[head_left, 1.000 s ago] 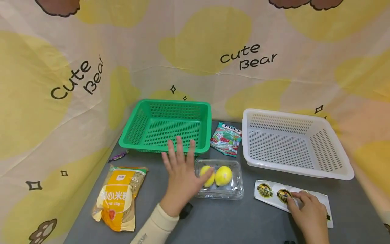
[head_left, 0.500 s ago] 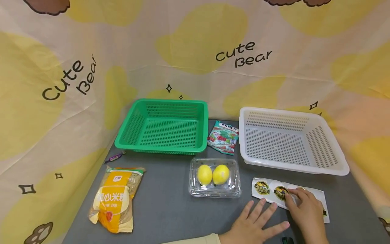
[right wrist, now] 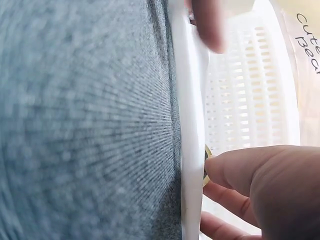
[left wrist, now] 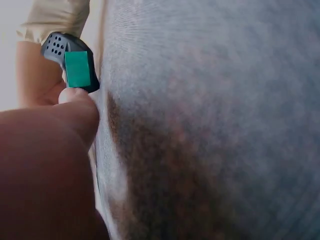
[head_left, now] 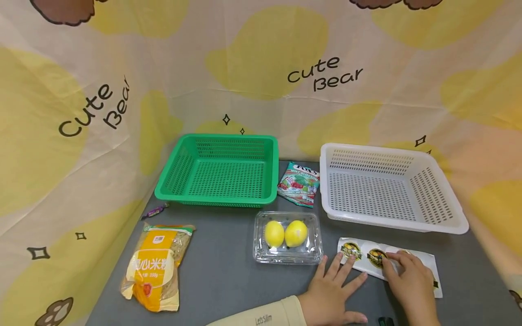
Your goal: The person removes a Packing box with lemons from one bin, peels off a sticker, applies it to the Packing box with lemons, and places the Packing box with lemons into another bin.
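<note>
A white strip of round gold-and-black stickers [head_left: 426,267] lies on the grey table at front right. My right hand [head_left: 412,280] is over it, thumb and index finger pinching at the edge of one round sticker [head_left: 376,257]; the right wrist view has the thumb on that sticker's rim. My left hand [head_left: 329,292] is spread flat beside it, with straight fingers at the strip's left end. Left of the strip stands a clear plastic box [head_left: 261,249] with two yellow lemons [head_left: 296,233] showing in it.
At the back are a green basket [head_left: 216,200] and a white basket [head_left: 391,222], with a candy bag [head_left: 299,183] between them. A yellow rice-noodle bag [head_left: 157,267] and a small purple-wrapped candy [head_left: 155,211] lie at left. Printed cloth walls [head_left: 253,59] enclose the table.
My left hand has come from above the lemon box down and right to the sticker strip, fingers spread. The right hand keeps its place on the strip.
</note>
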Tool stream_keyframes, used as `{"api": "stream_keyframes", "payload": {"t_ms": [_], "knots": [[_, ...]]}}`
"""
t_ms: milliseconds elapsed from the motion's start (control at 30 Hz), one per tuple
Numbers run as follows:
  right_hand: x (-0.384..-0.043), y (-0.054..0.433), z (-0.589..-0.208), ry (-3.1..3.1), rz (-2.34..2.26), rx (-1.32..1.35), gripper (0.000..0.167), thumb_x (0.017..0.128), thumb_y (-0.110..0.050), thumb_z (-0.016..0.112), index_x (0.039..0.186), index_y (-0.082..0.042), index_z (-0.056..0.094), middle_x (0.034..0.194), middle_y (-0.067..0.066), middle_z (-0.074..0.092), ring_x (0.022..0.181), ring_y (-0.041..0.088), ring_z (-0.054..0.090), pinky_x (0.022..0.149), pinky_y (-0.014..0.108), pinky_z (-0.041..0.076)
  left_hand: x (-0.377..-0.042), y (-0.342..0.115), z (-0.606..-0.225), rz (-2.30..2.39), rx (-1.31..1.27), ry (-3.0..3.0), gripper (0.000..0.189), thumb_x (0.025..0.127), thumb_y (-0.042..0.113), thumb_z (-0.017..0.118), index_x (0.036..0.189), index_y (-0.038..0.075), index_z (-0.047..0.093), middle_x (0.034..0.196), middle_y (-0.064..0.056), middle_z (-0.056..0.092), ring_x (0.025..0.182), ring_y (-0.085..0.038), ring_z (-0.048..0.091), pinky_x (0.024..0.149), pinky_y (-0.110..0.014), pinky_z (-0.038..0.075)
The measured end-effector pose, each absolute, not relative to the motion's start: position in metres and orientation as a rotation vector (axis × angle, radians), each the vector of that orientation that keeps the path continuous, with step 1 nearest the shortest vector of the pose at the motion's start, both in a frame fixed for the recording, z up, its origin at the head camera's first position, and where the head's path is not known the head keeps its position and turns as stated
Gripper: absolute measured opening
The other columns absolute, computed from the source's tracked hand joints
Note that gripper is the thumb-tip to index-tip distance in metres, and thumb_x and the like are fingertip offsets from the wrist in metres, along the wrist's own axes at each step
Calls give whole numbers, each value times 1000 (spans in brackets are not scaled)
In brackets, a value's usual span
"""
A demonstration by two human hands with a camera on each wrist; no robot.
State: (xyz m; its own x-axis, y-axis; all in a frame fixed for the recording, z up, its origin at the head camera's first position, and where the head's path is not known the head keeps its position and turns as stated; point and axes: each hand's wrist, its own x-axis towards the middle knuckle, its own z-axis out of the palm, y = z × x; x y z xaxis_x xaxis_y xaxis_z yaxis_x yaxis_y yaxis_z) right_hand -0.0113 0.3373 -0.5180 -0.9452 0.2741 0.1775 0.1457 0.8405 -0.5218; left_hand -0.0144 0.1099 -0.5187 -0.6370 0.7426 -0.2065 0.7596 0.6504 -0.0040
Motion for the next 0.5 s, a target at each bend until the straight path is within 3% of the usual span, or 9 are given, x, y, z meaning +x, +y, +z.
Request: {"api": "stream_keyframes", "payload": {"t_ms": [500], "knots": [[-13, 335, -513, -2785, 783, -382, 25, 98, -16, 69, 106, 8, 74, 127, 39, 62, 121, 51, 55, 100, 64, 31, -19, 109, -522, -19, 1149, 2548, 86, 94, 89, 22, 165, 50, -6, 175, 7, -19, 160, -22, -21, 126, -56, 13]]}}
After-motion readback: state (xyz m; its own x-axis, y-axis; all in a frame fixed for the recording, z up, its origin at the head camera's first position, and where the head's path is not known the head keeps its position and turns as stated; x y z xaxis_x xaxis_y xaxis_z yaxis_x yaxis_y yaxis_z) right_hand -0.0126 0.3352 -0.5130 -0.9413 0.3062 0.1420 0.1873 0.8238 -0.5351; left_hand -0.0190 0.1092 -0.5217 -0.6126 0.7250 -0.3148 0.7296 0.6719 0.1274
